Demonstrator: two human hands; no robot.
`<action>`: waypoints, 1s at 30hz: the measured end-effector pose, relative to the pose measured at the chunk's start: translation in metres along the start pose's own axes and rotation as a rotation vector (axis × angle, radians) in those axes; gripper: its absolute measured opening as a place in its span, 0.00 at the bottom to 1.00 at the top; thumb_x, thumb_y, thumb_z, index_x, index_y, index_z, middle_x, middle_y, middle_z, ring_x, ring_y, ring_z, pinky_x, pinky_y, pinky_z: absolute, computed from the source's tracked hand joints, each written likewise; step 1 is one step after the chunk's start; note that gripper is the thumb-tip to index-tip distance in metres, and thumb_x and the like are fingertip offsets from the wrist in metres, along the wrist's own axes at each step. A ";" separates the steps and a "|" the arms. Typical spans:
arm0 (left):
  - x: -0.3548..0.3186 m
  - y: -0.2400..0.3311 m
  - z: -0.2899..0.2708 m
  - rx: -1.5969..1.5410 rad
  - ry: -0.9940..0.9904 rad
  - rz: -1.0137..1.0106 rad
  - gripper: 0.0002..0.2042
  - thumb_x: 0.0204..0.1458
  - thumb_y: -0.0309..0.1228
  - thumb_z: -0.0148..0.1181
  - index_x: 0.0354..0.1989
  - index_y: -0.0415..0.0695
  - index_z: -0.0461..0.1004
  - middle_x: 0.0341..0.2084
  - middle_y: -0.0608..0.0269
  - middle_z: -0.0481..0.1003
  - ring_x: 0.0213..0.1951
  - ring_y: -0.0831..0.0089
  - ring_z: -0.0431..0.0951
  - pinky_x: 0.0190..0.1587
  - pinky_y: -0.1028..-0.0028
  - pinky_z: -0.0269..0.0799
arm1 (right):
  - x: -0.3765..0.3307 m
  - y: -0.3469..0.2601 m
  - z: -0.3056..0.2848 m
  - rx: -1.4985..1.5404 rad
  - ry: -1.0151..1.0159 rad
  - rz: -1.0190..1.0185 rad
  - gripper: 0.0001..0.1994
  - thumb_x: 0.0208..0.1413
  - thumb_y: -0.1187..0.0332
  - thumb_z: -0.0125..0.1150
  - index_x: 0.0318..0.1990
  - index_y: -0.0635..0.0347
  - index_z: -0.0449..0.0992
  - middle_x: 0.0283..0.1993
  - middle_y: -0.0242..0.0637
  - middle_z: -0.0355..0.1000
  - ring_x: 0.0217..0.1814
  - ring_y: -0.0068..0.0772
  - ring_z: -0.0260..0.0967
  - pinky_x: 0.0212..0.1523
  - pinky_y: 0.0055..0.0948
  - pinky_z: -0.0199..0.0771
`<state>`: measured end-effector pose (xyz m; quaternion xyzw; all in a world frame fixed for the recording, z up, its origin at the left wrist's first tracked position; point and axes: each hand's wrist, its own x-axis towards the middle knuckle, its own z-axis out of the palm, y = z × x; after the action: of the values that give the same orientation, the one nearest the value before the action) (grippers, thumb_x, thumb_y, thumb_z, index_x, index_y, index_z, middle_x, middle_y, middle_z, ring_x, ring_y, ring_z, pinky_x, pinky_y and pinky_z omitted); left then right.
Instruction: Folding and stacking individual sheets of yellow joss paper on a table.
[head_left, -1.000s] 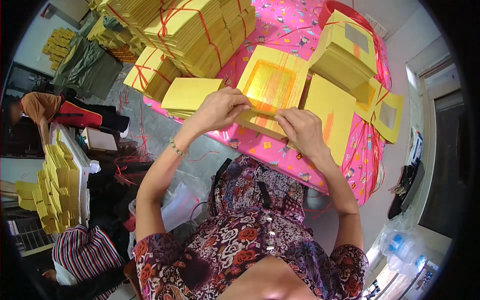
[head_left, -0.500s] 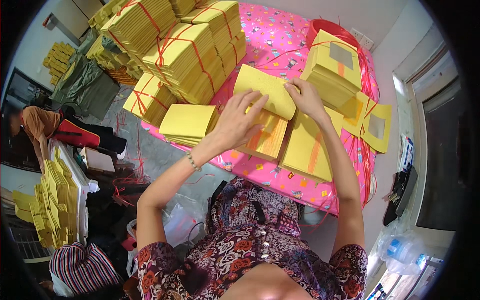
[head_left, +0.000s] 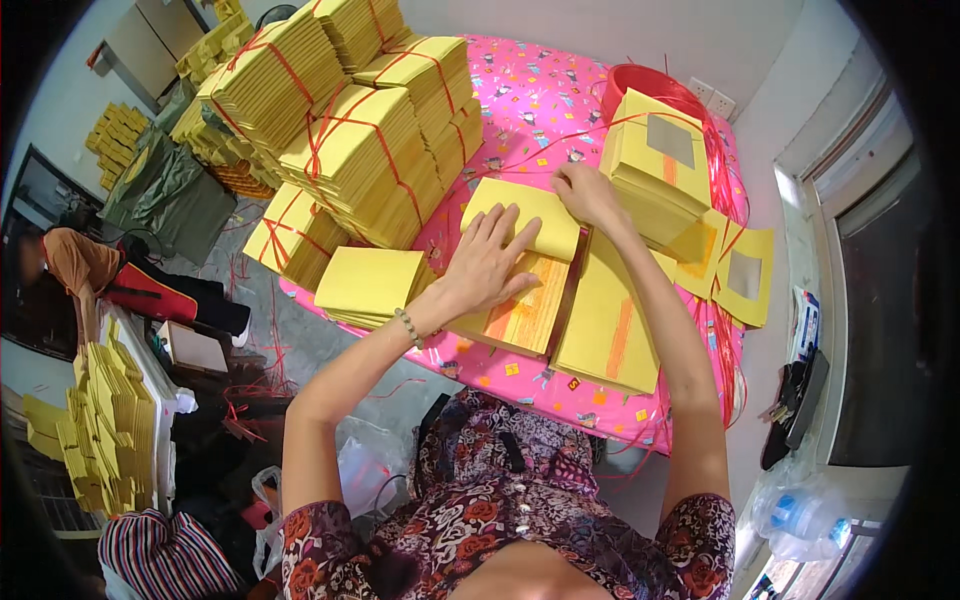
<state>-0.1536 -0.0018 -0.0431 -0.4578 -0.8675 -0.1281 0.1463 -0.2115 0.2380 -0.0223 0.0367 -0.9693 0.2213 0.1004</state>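
Observation:
My left hand [head_left: 490, 262] lies spread, palm down, on a yellow paper sheet [head_left: 548, 232] that is folded over. Beneath it a yellow-and-orange paper piece [head_left: 528, 305] shows its printed face. Just past the sheet's far right corner, my right hand [head_left: 592, 195] is closed with its fingers curled together; whatever is between the fingertips, if anything, is hidden. To the right lies a flat stack of yellow paper pieces [head_left: 612, 330] with an orange stripe. On the left rests a smaller stack of folded yellow pieces [head_left: 370, 282].
Tall yellow bundles tied with red string [head_left: 360, 150] stand at the left on the pink patterned cover [head_left: 525, 95]. A yellow stack with a grey window [head_left: 655, 165] stands far right, before a red basin [head_left: 640, 78]. Another person [head_left: 85, 265] leans over at the far left.
My right hand has moved off the sheet's corner, outward. The raised sheet now lies lower under my left hand. The whole view has tilted slightly upward.

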 end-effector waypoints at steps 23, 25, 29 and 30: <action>0.003 -0.001 -0.006 -0.010 -0.052 0.021 0.36 0.57 0.53 0.56 0.70 0.47 0.57 0.63 0.39 0.60 0.65 0.42 0.58 0.66 0.49 0.55 | 0.063 0.014 0.018 0.266 -0.502 -0.091 0.11 0.50 0.66 0.67 0.38 0.62 0.84 0.31 0.34 0.81 0.33 0.24 0.76 0.36 0.29 0.75; 0.003 0.001 -0.008 0.000 -0.063 0.030 0.36 0.57 0.52 0.56 0.70 0.47 0.57 0.63 0.39 0.60 0.65 0.42 0.58 0.66 0.49 0.55 | 0.060 0.013 0.017 0.247 -0.469 -0.118 0.11 0.49 0.65 0.66 0.38 0.60 0.84 0.32 0.35 0.81 0.33 0.25 0.76 0.35 0.30 0.75; 0.002 0.000 -0.006 -0.008 -0.071 0.034 0.35 0.58 0.52 0.56 0.70 0.47 0.56 0.64 0.38 0.60 0.66 0.42 0.58 0.66 0.48 0.54 | 0.058 0.011 0.016 0.184 -0.436 -0.155 0.11 0.48 0.65 0.66 0.38 0.58 0.84 0.33 0.38 0.81 0.33 0.30 0.77 0.36 0.32 0.75; 0.002 0.000 -0.006 -0.013 -0.069 0.029 0.35 0.58 0.52 0.56 0.70 0.47 0.56 0.64 0.38 0.60 0.66 0.42 0.57 0.66 0.48 0.54 | 0.057 0.008 0.015 0.187 -0.436 -0.153 0.11 0.48 0.65 0.66 0.38 0.58 0.84 0.33 0.38 0.81 0.33 0.30 0.77 0.36 0.32 0.75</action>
<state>-0.1538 -0.0023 -0.0373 -0.4755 -0.8645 -0.1157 0.1150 -0.2712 0.2371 -0.0269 0.1662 -0.9378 0.2884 -0.0983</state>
